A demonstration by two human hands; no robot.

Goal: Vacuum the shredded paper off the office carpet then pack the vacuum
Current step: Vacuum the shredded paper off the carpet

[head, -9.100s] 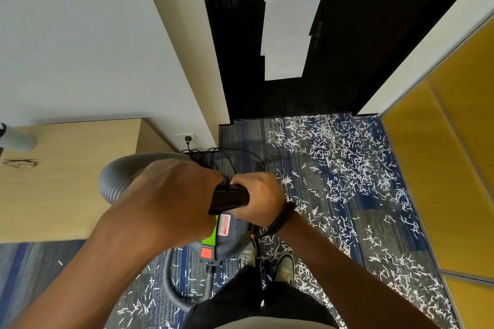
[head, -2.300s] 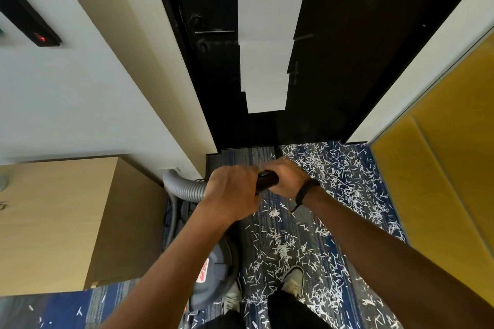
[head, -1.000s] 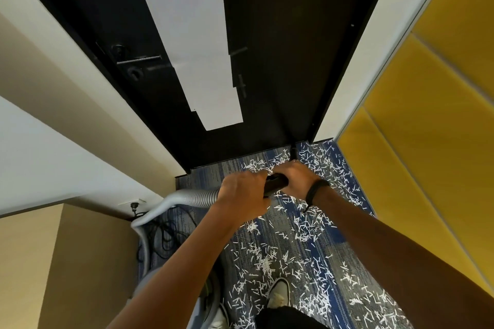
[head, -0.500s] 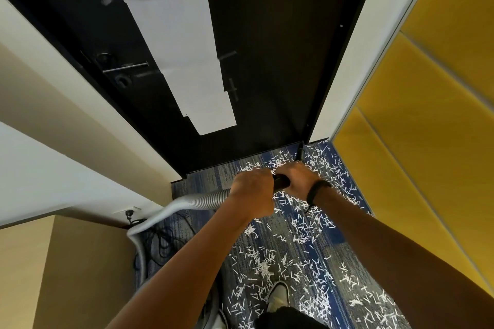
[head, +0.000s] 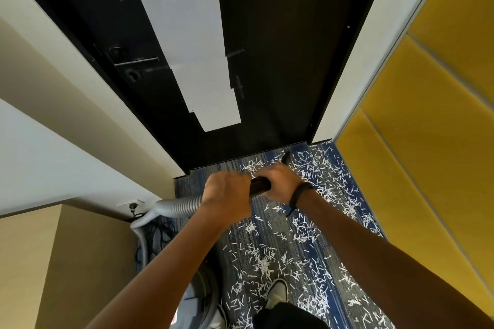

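Both hands hold the vacuum's black wand [head: 259, 185] out in front of me. My left hand [head: 227, 195] grips it where the grey ribbed hose [head: 178, 207] joins. My right hand [head: 280, 185], with a black wristband, grips it further forward. The wand's black tip [head: 286, 157] pokes out beyond my right hand, close to the dark door's foot. White shredded paper [head: 315, 176] is strewn over the blue carpet [head: 270, 227], thick on the right and near my shoes. The grey vacuum body [head: 199, 291] stands at my lower left, partly hidden by my left arm.
A dark door [head: 280, 61] with white sheets taped on it closes the way ahead. A yellow padded wall [head: 417, 168] runs along the right. A wooden cabinet [head: 66, 262] stands at the left, with a wall socket [head: 132, 205] and tangled black cables [head: 157, 232] beside it.
The wand and both hands have pushed forward and right toward the door's foot. The strip of carpet by the door's left side now shows little paper.
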